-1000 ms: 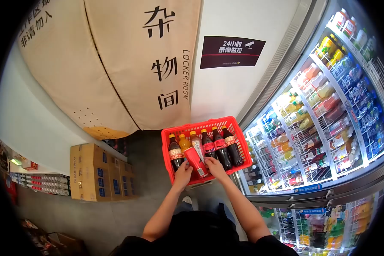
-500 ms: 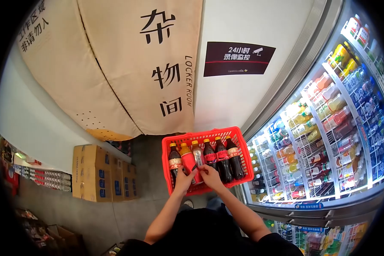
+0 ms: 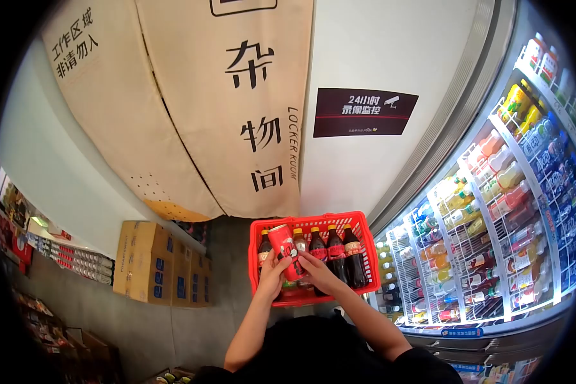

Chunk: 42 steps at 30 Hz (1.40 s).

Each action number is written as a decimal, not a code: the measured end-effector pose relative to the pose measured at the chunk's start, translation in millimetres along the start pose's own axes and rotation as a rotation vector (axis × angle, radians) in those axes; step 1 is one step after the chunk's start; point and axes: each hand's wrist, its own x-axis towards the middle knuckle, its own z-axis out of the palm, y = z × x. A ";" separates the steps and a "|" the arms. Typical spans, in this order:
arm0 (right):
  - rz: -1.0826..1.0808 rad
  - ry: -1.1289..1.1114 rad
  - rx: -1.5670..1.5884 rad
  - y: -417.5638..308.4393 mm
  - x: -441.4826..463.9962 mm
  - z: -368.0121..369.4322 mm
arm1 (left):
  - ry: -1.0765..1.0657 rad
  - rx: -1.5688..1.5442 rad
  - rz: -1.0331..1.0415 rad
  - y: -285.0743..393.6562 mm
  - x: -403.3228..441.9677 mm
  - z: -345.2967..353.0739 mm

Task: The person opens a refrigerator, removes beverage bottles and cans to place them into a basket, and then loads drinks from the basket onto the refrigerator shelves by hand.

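Observation:
A red drink can (image 3: 281,240) with printed artwork is held, slightly tilted, above the shopping basket. My left hand (image 3: 272,276) is closed round its lower left side. From the right, my right hand (image 3: 318,274) has its fingers against the can, also closed on it. Under and beside the hands, the red plastic basket (image 3: 370,256) holds several dark cola bottles (image 3: 336,255) with yellow caps, standing in a row. One clear bottle (image 3: 299,239) beside the can is partly covered by it and by my right fingers.
Stacked cardboard boxes (image 3: 148,262) stand on the floor at left. A beige curtain (image 3: 192,96) with dark lettering hangs ahead, next to a white wall with a dark sign (image 3: 366,113). On the right, a lit drinks cooler (image 3: 480,224) holds rows of bottles.
The can has been raised from among the bottles and its top now shows above the basket. Both hands stay on it. The whole view has tilted slightly upward.

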 end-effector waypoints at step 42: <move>-0.643 0.938 -0.081 158.2 -334.4 -0.8 | -0.830 0.433 -0.669 -123.3 -190.2 107.5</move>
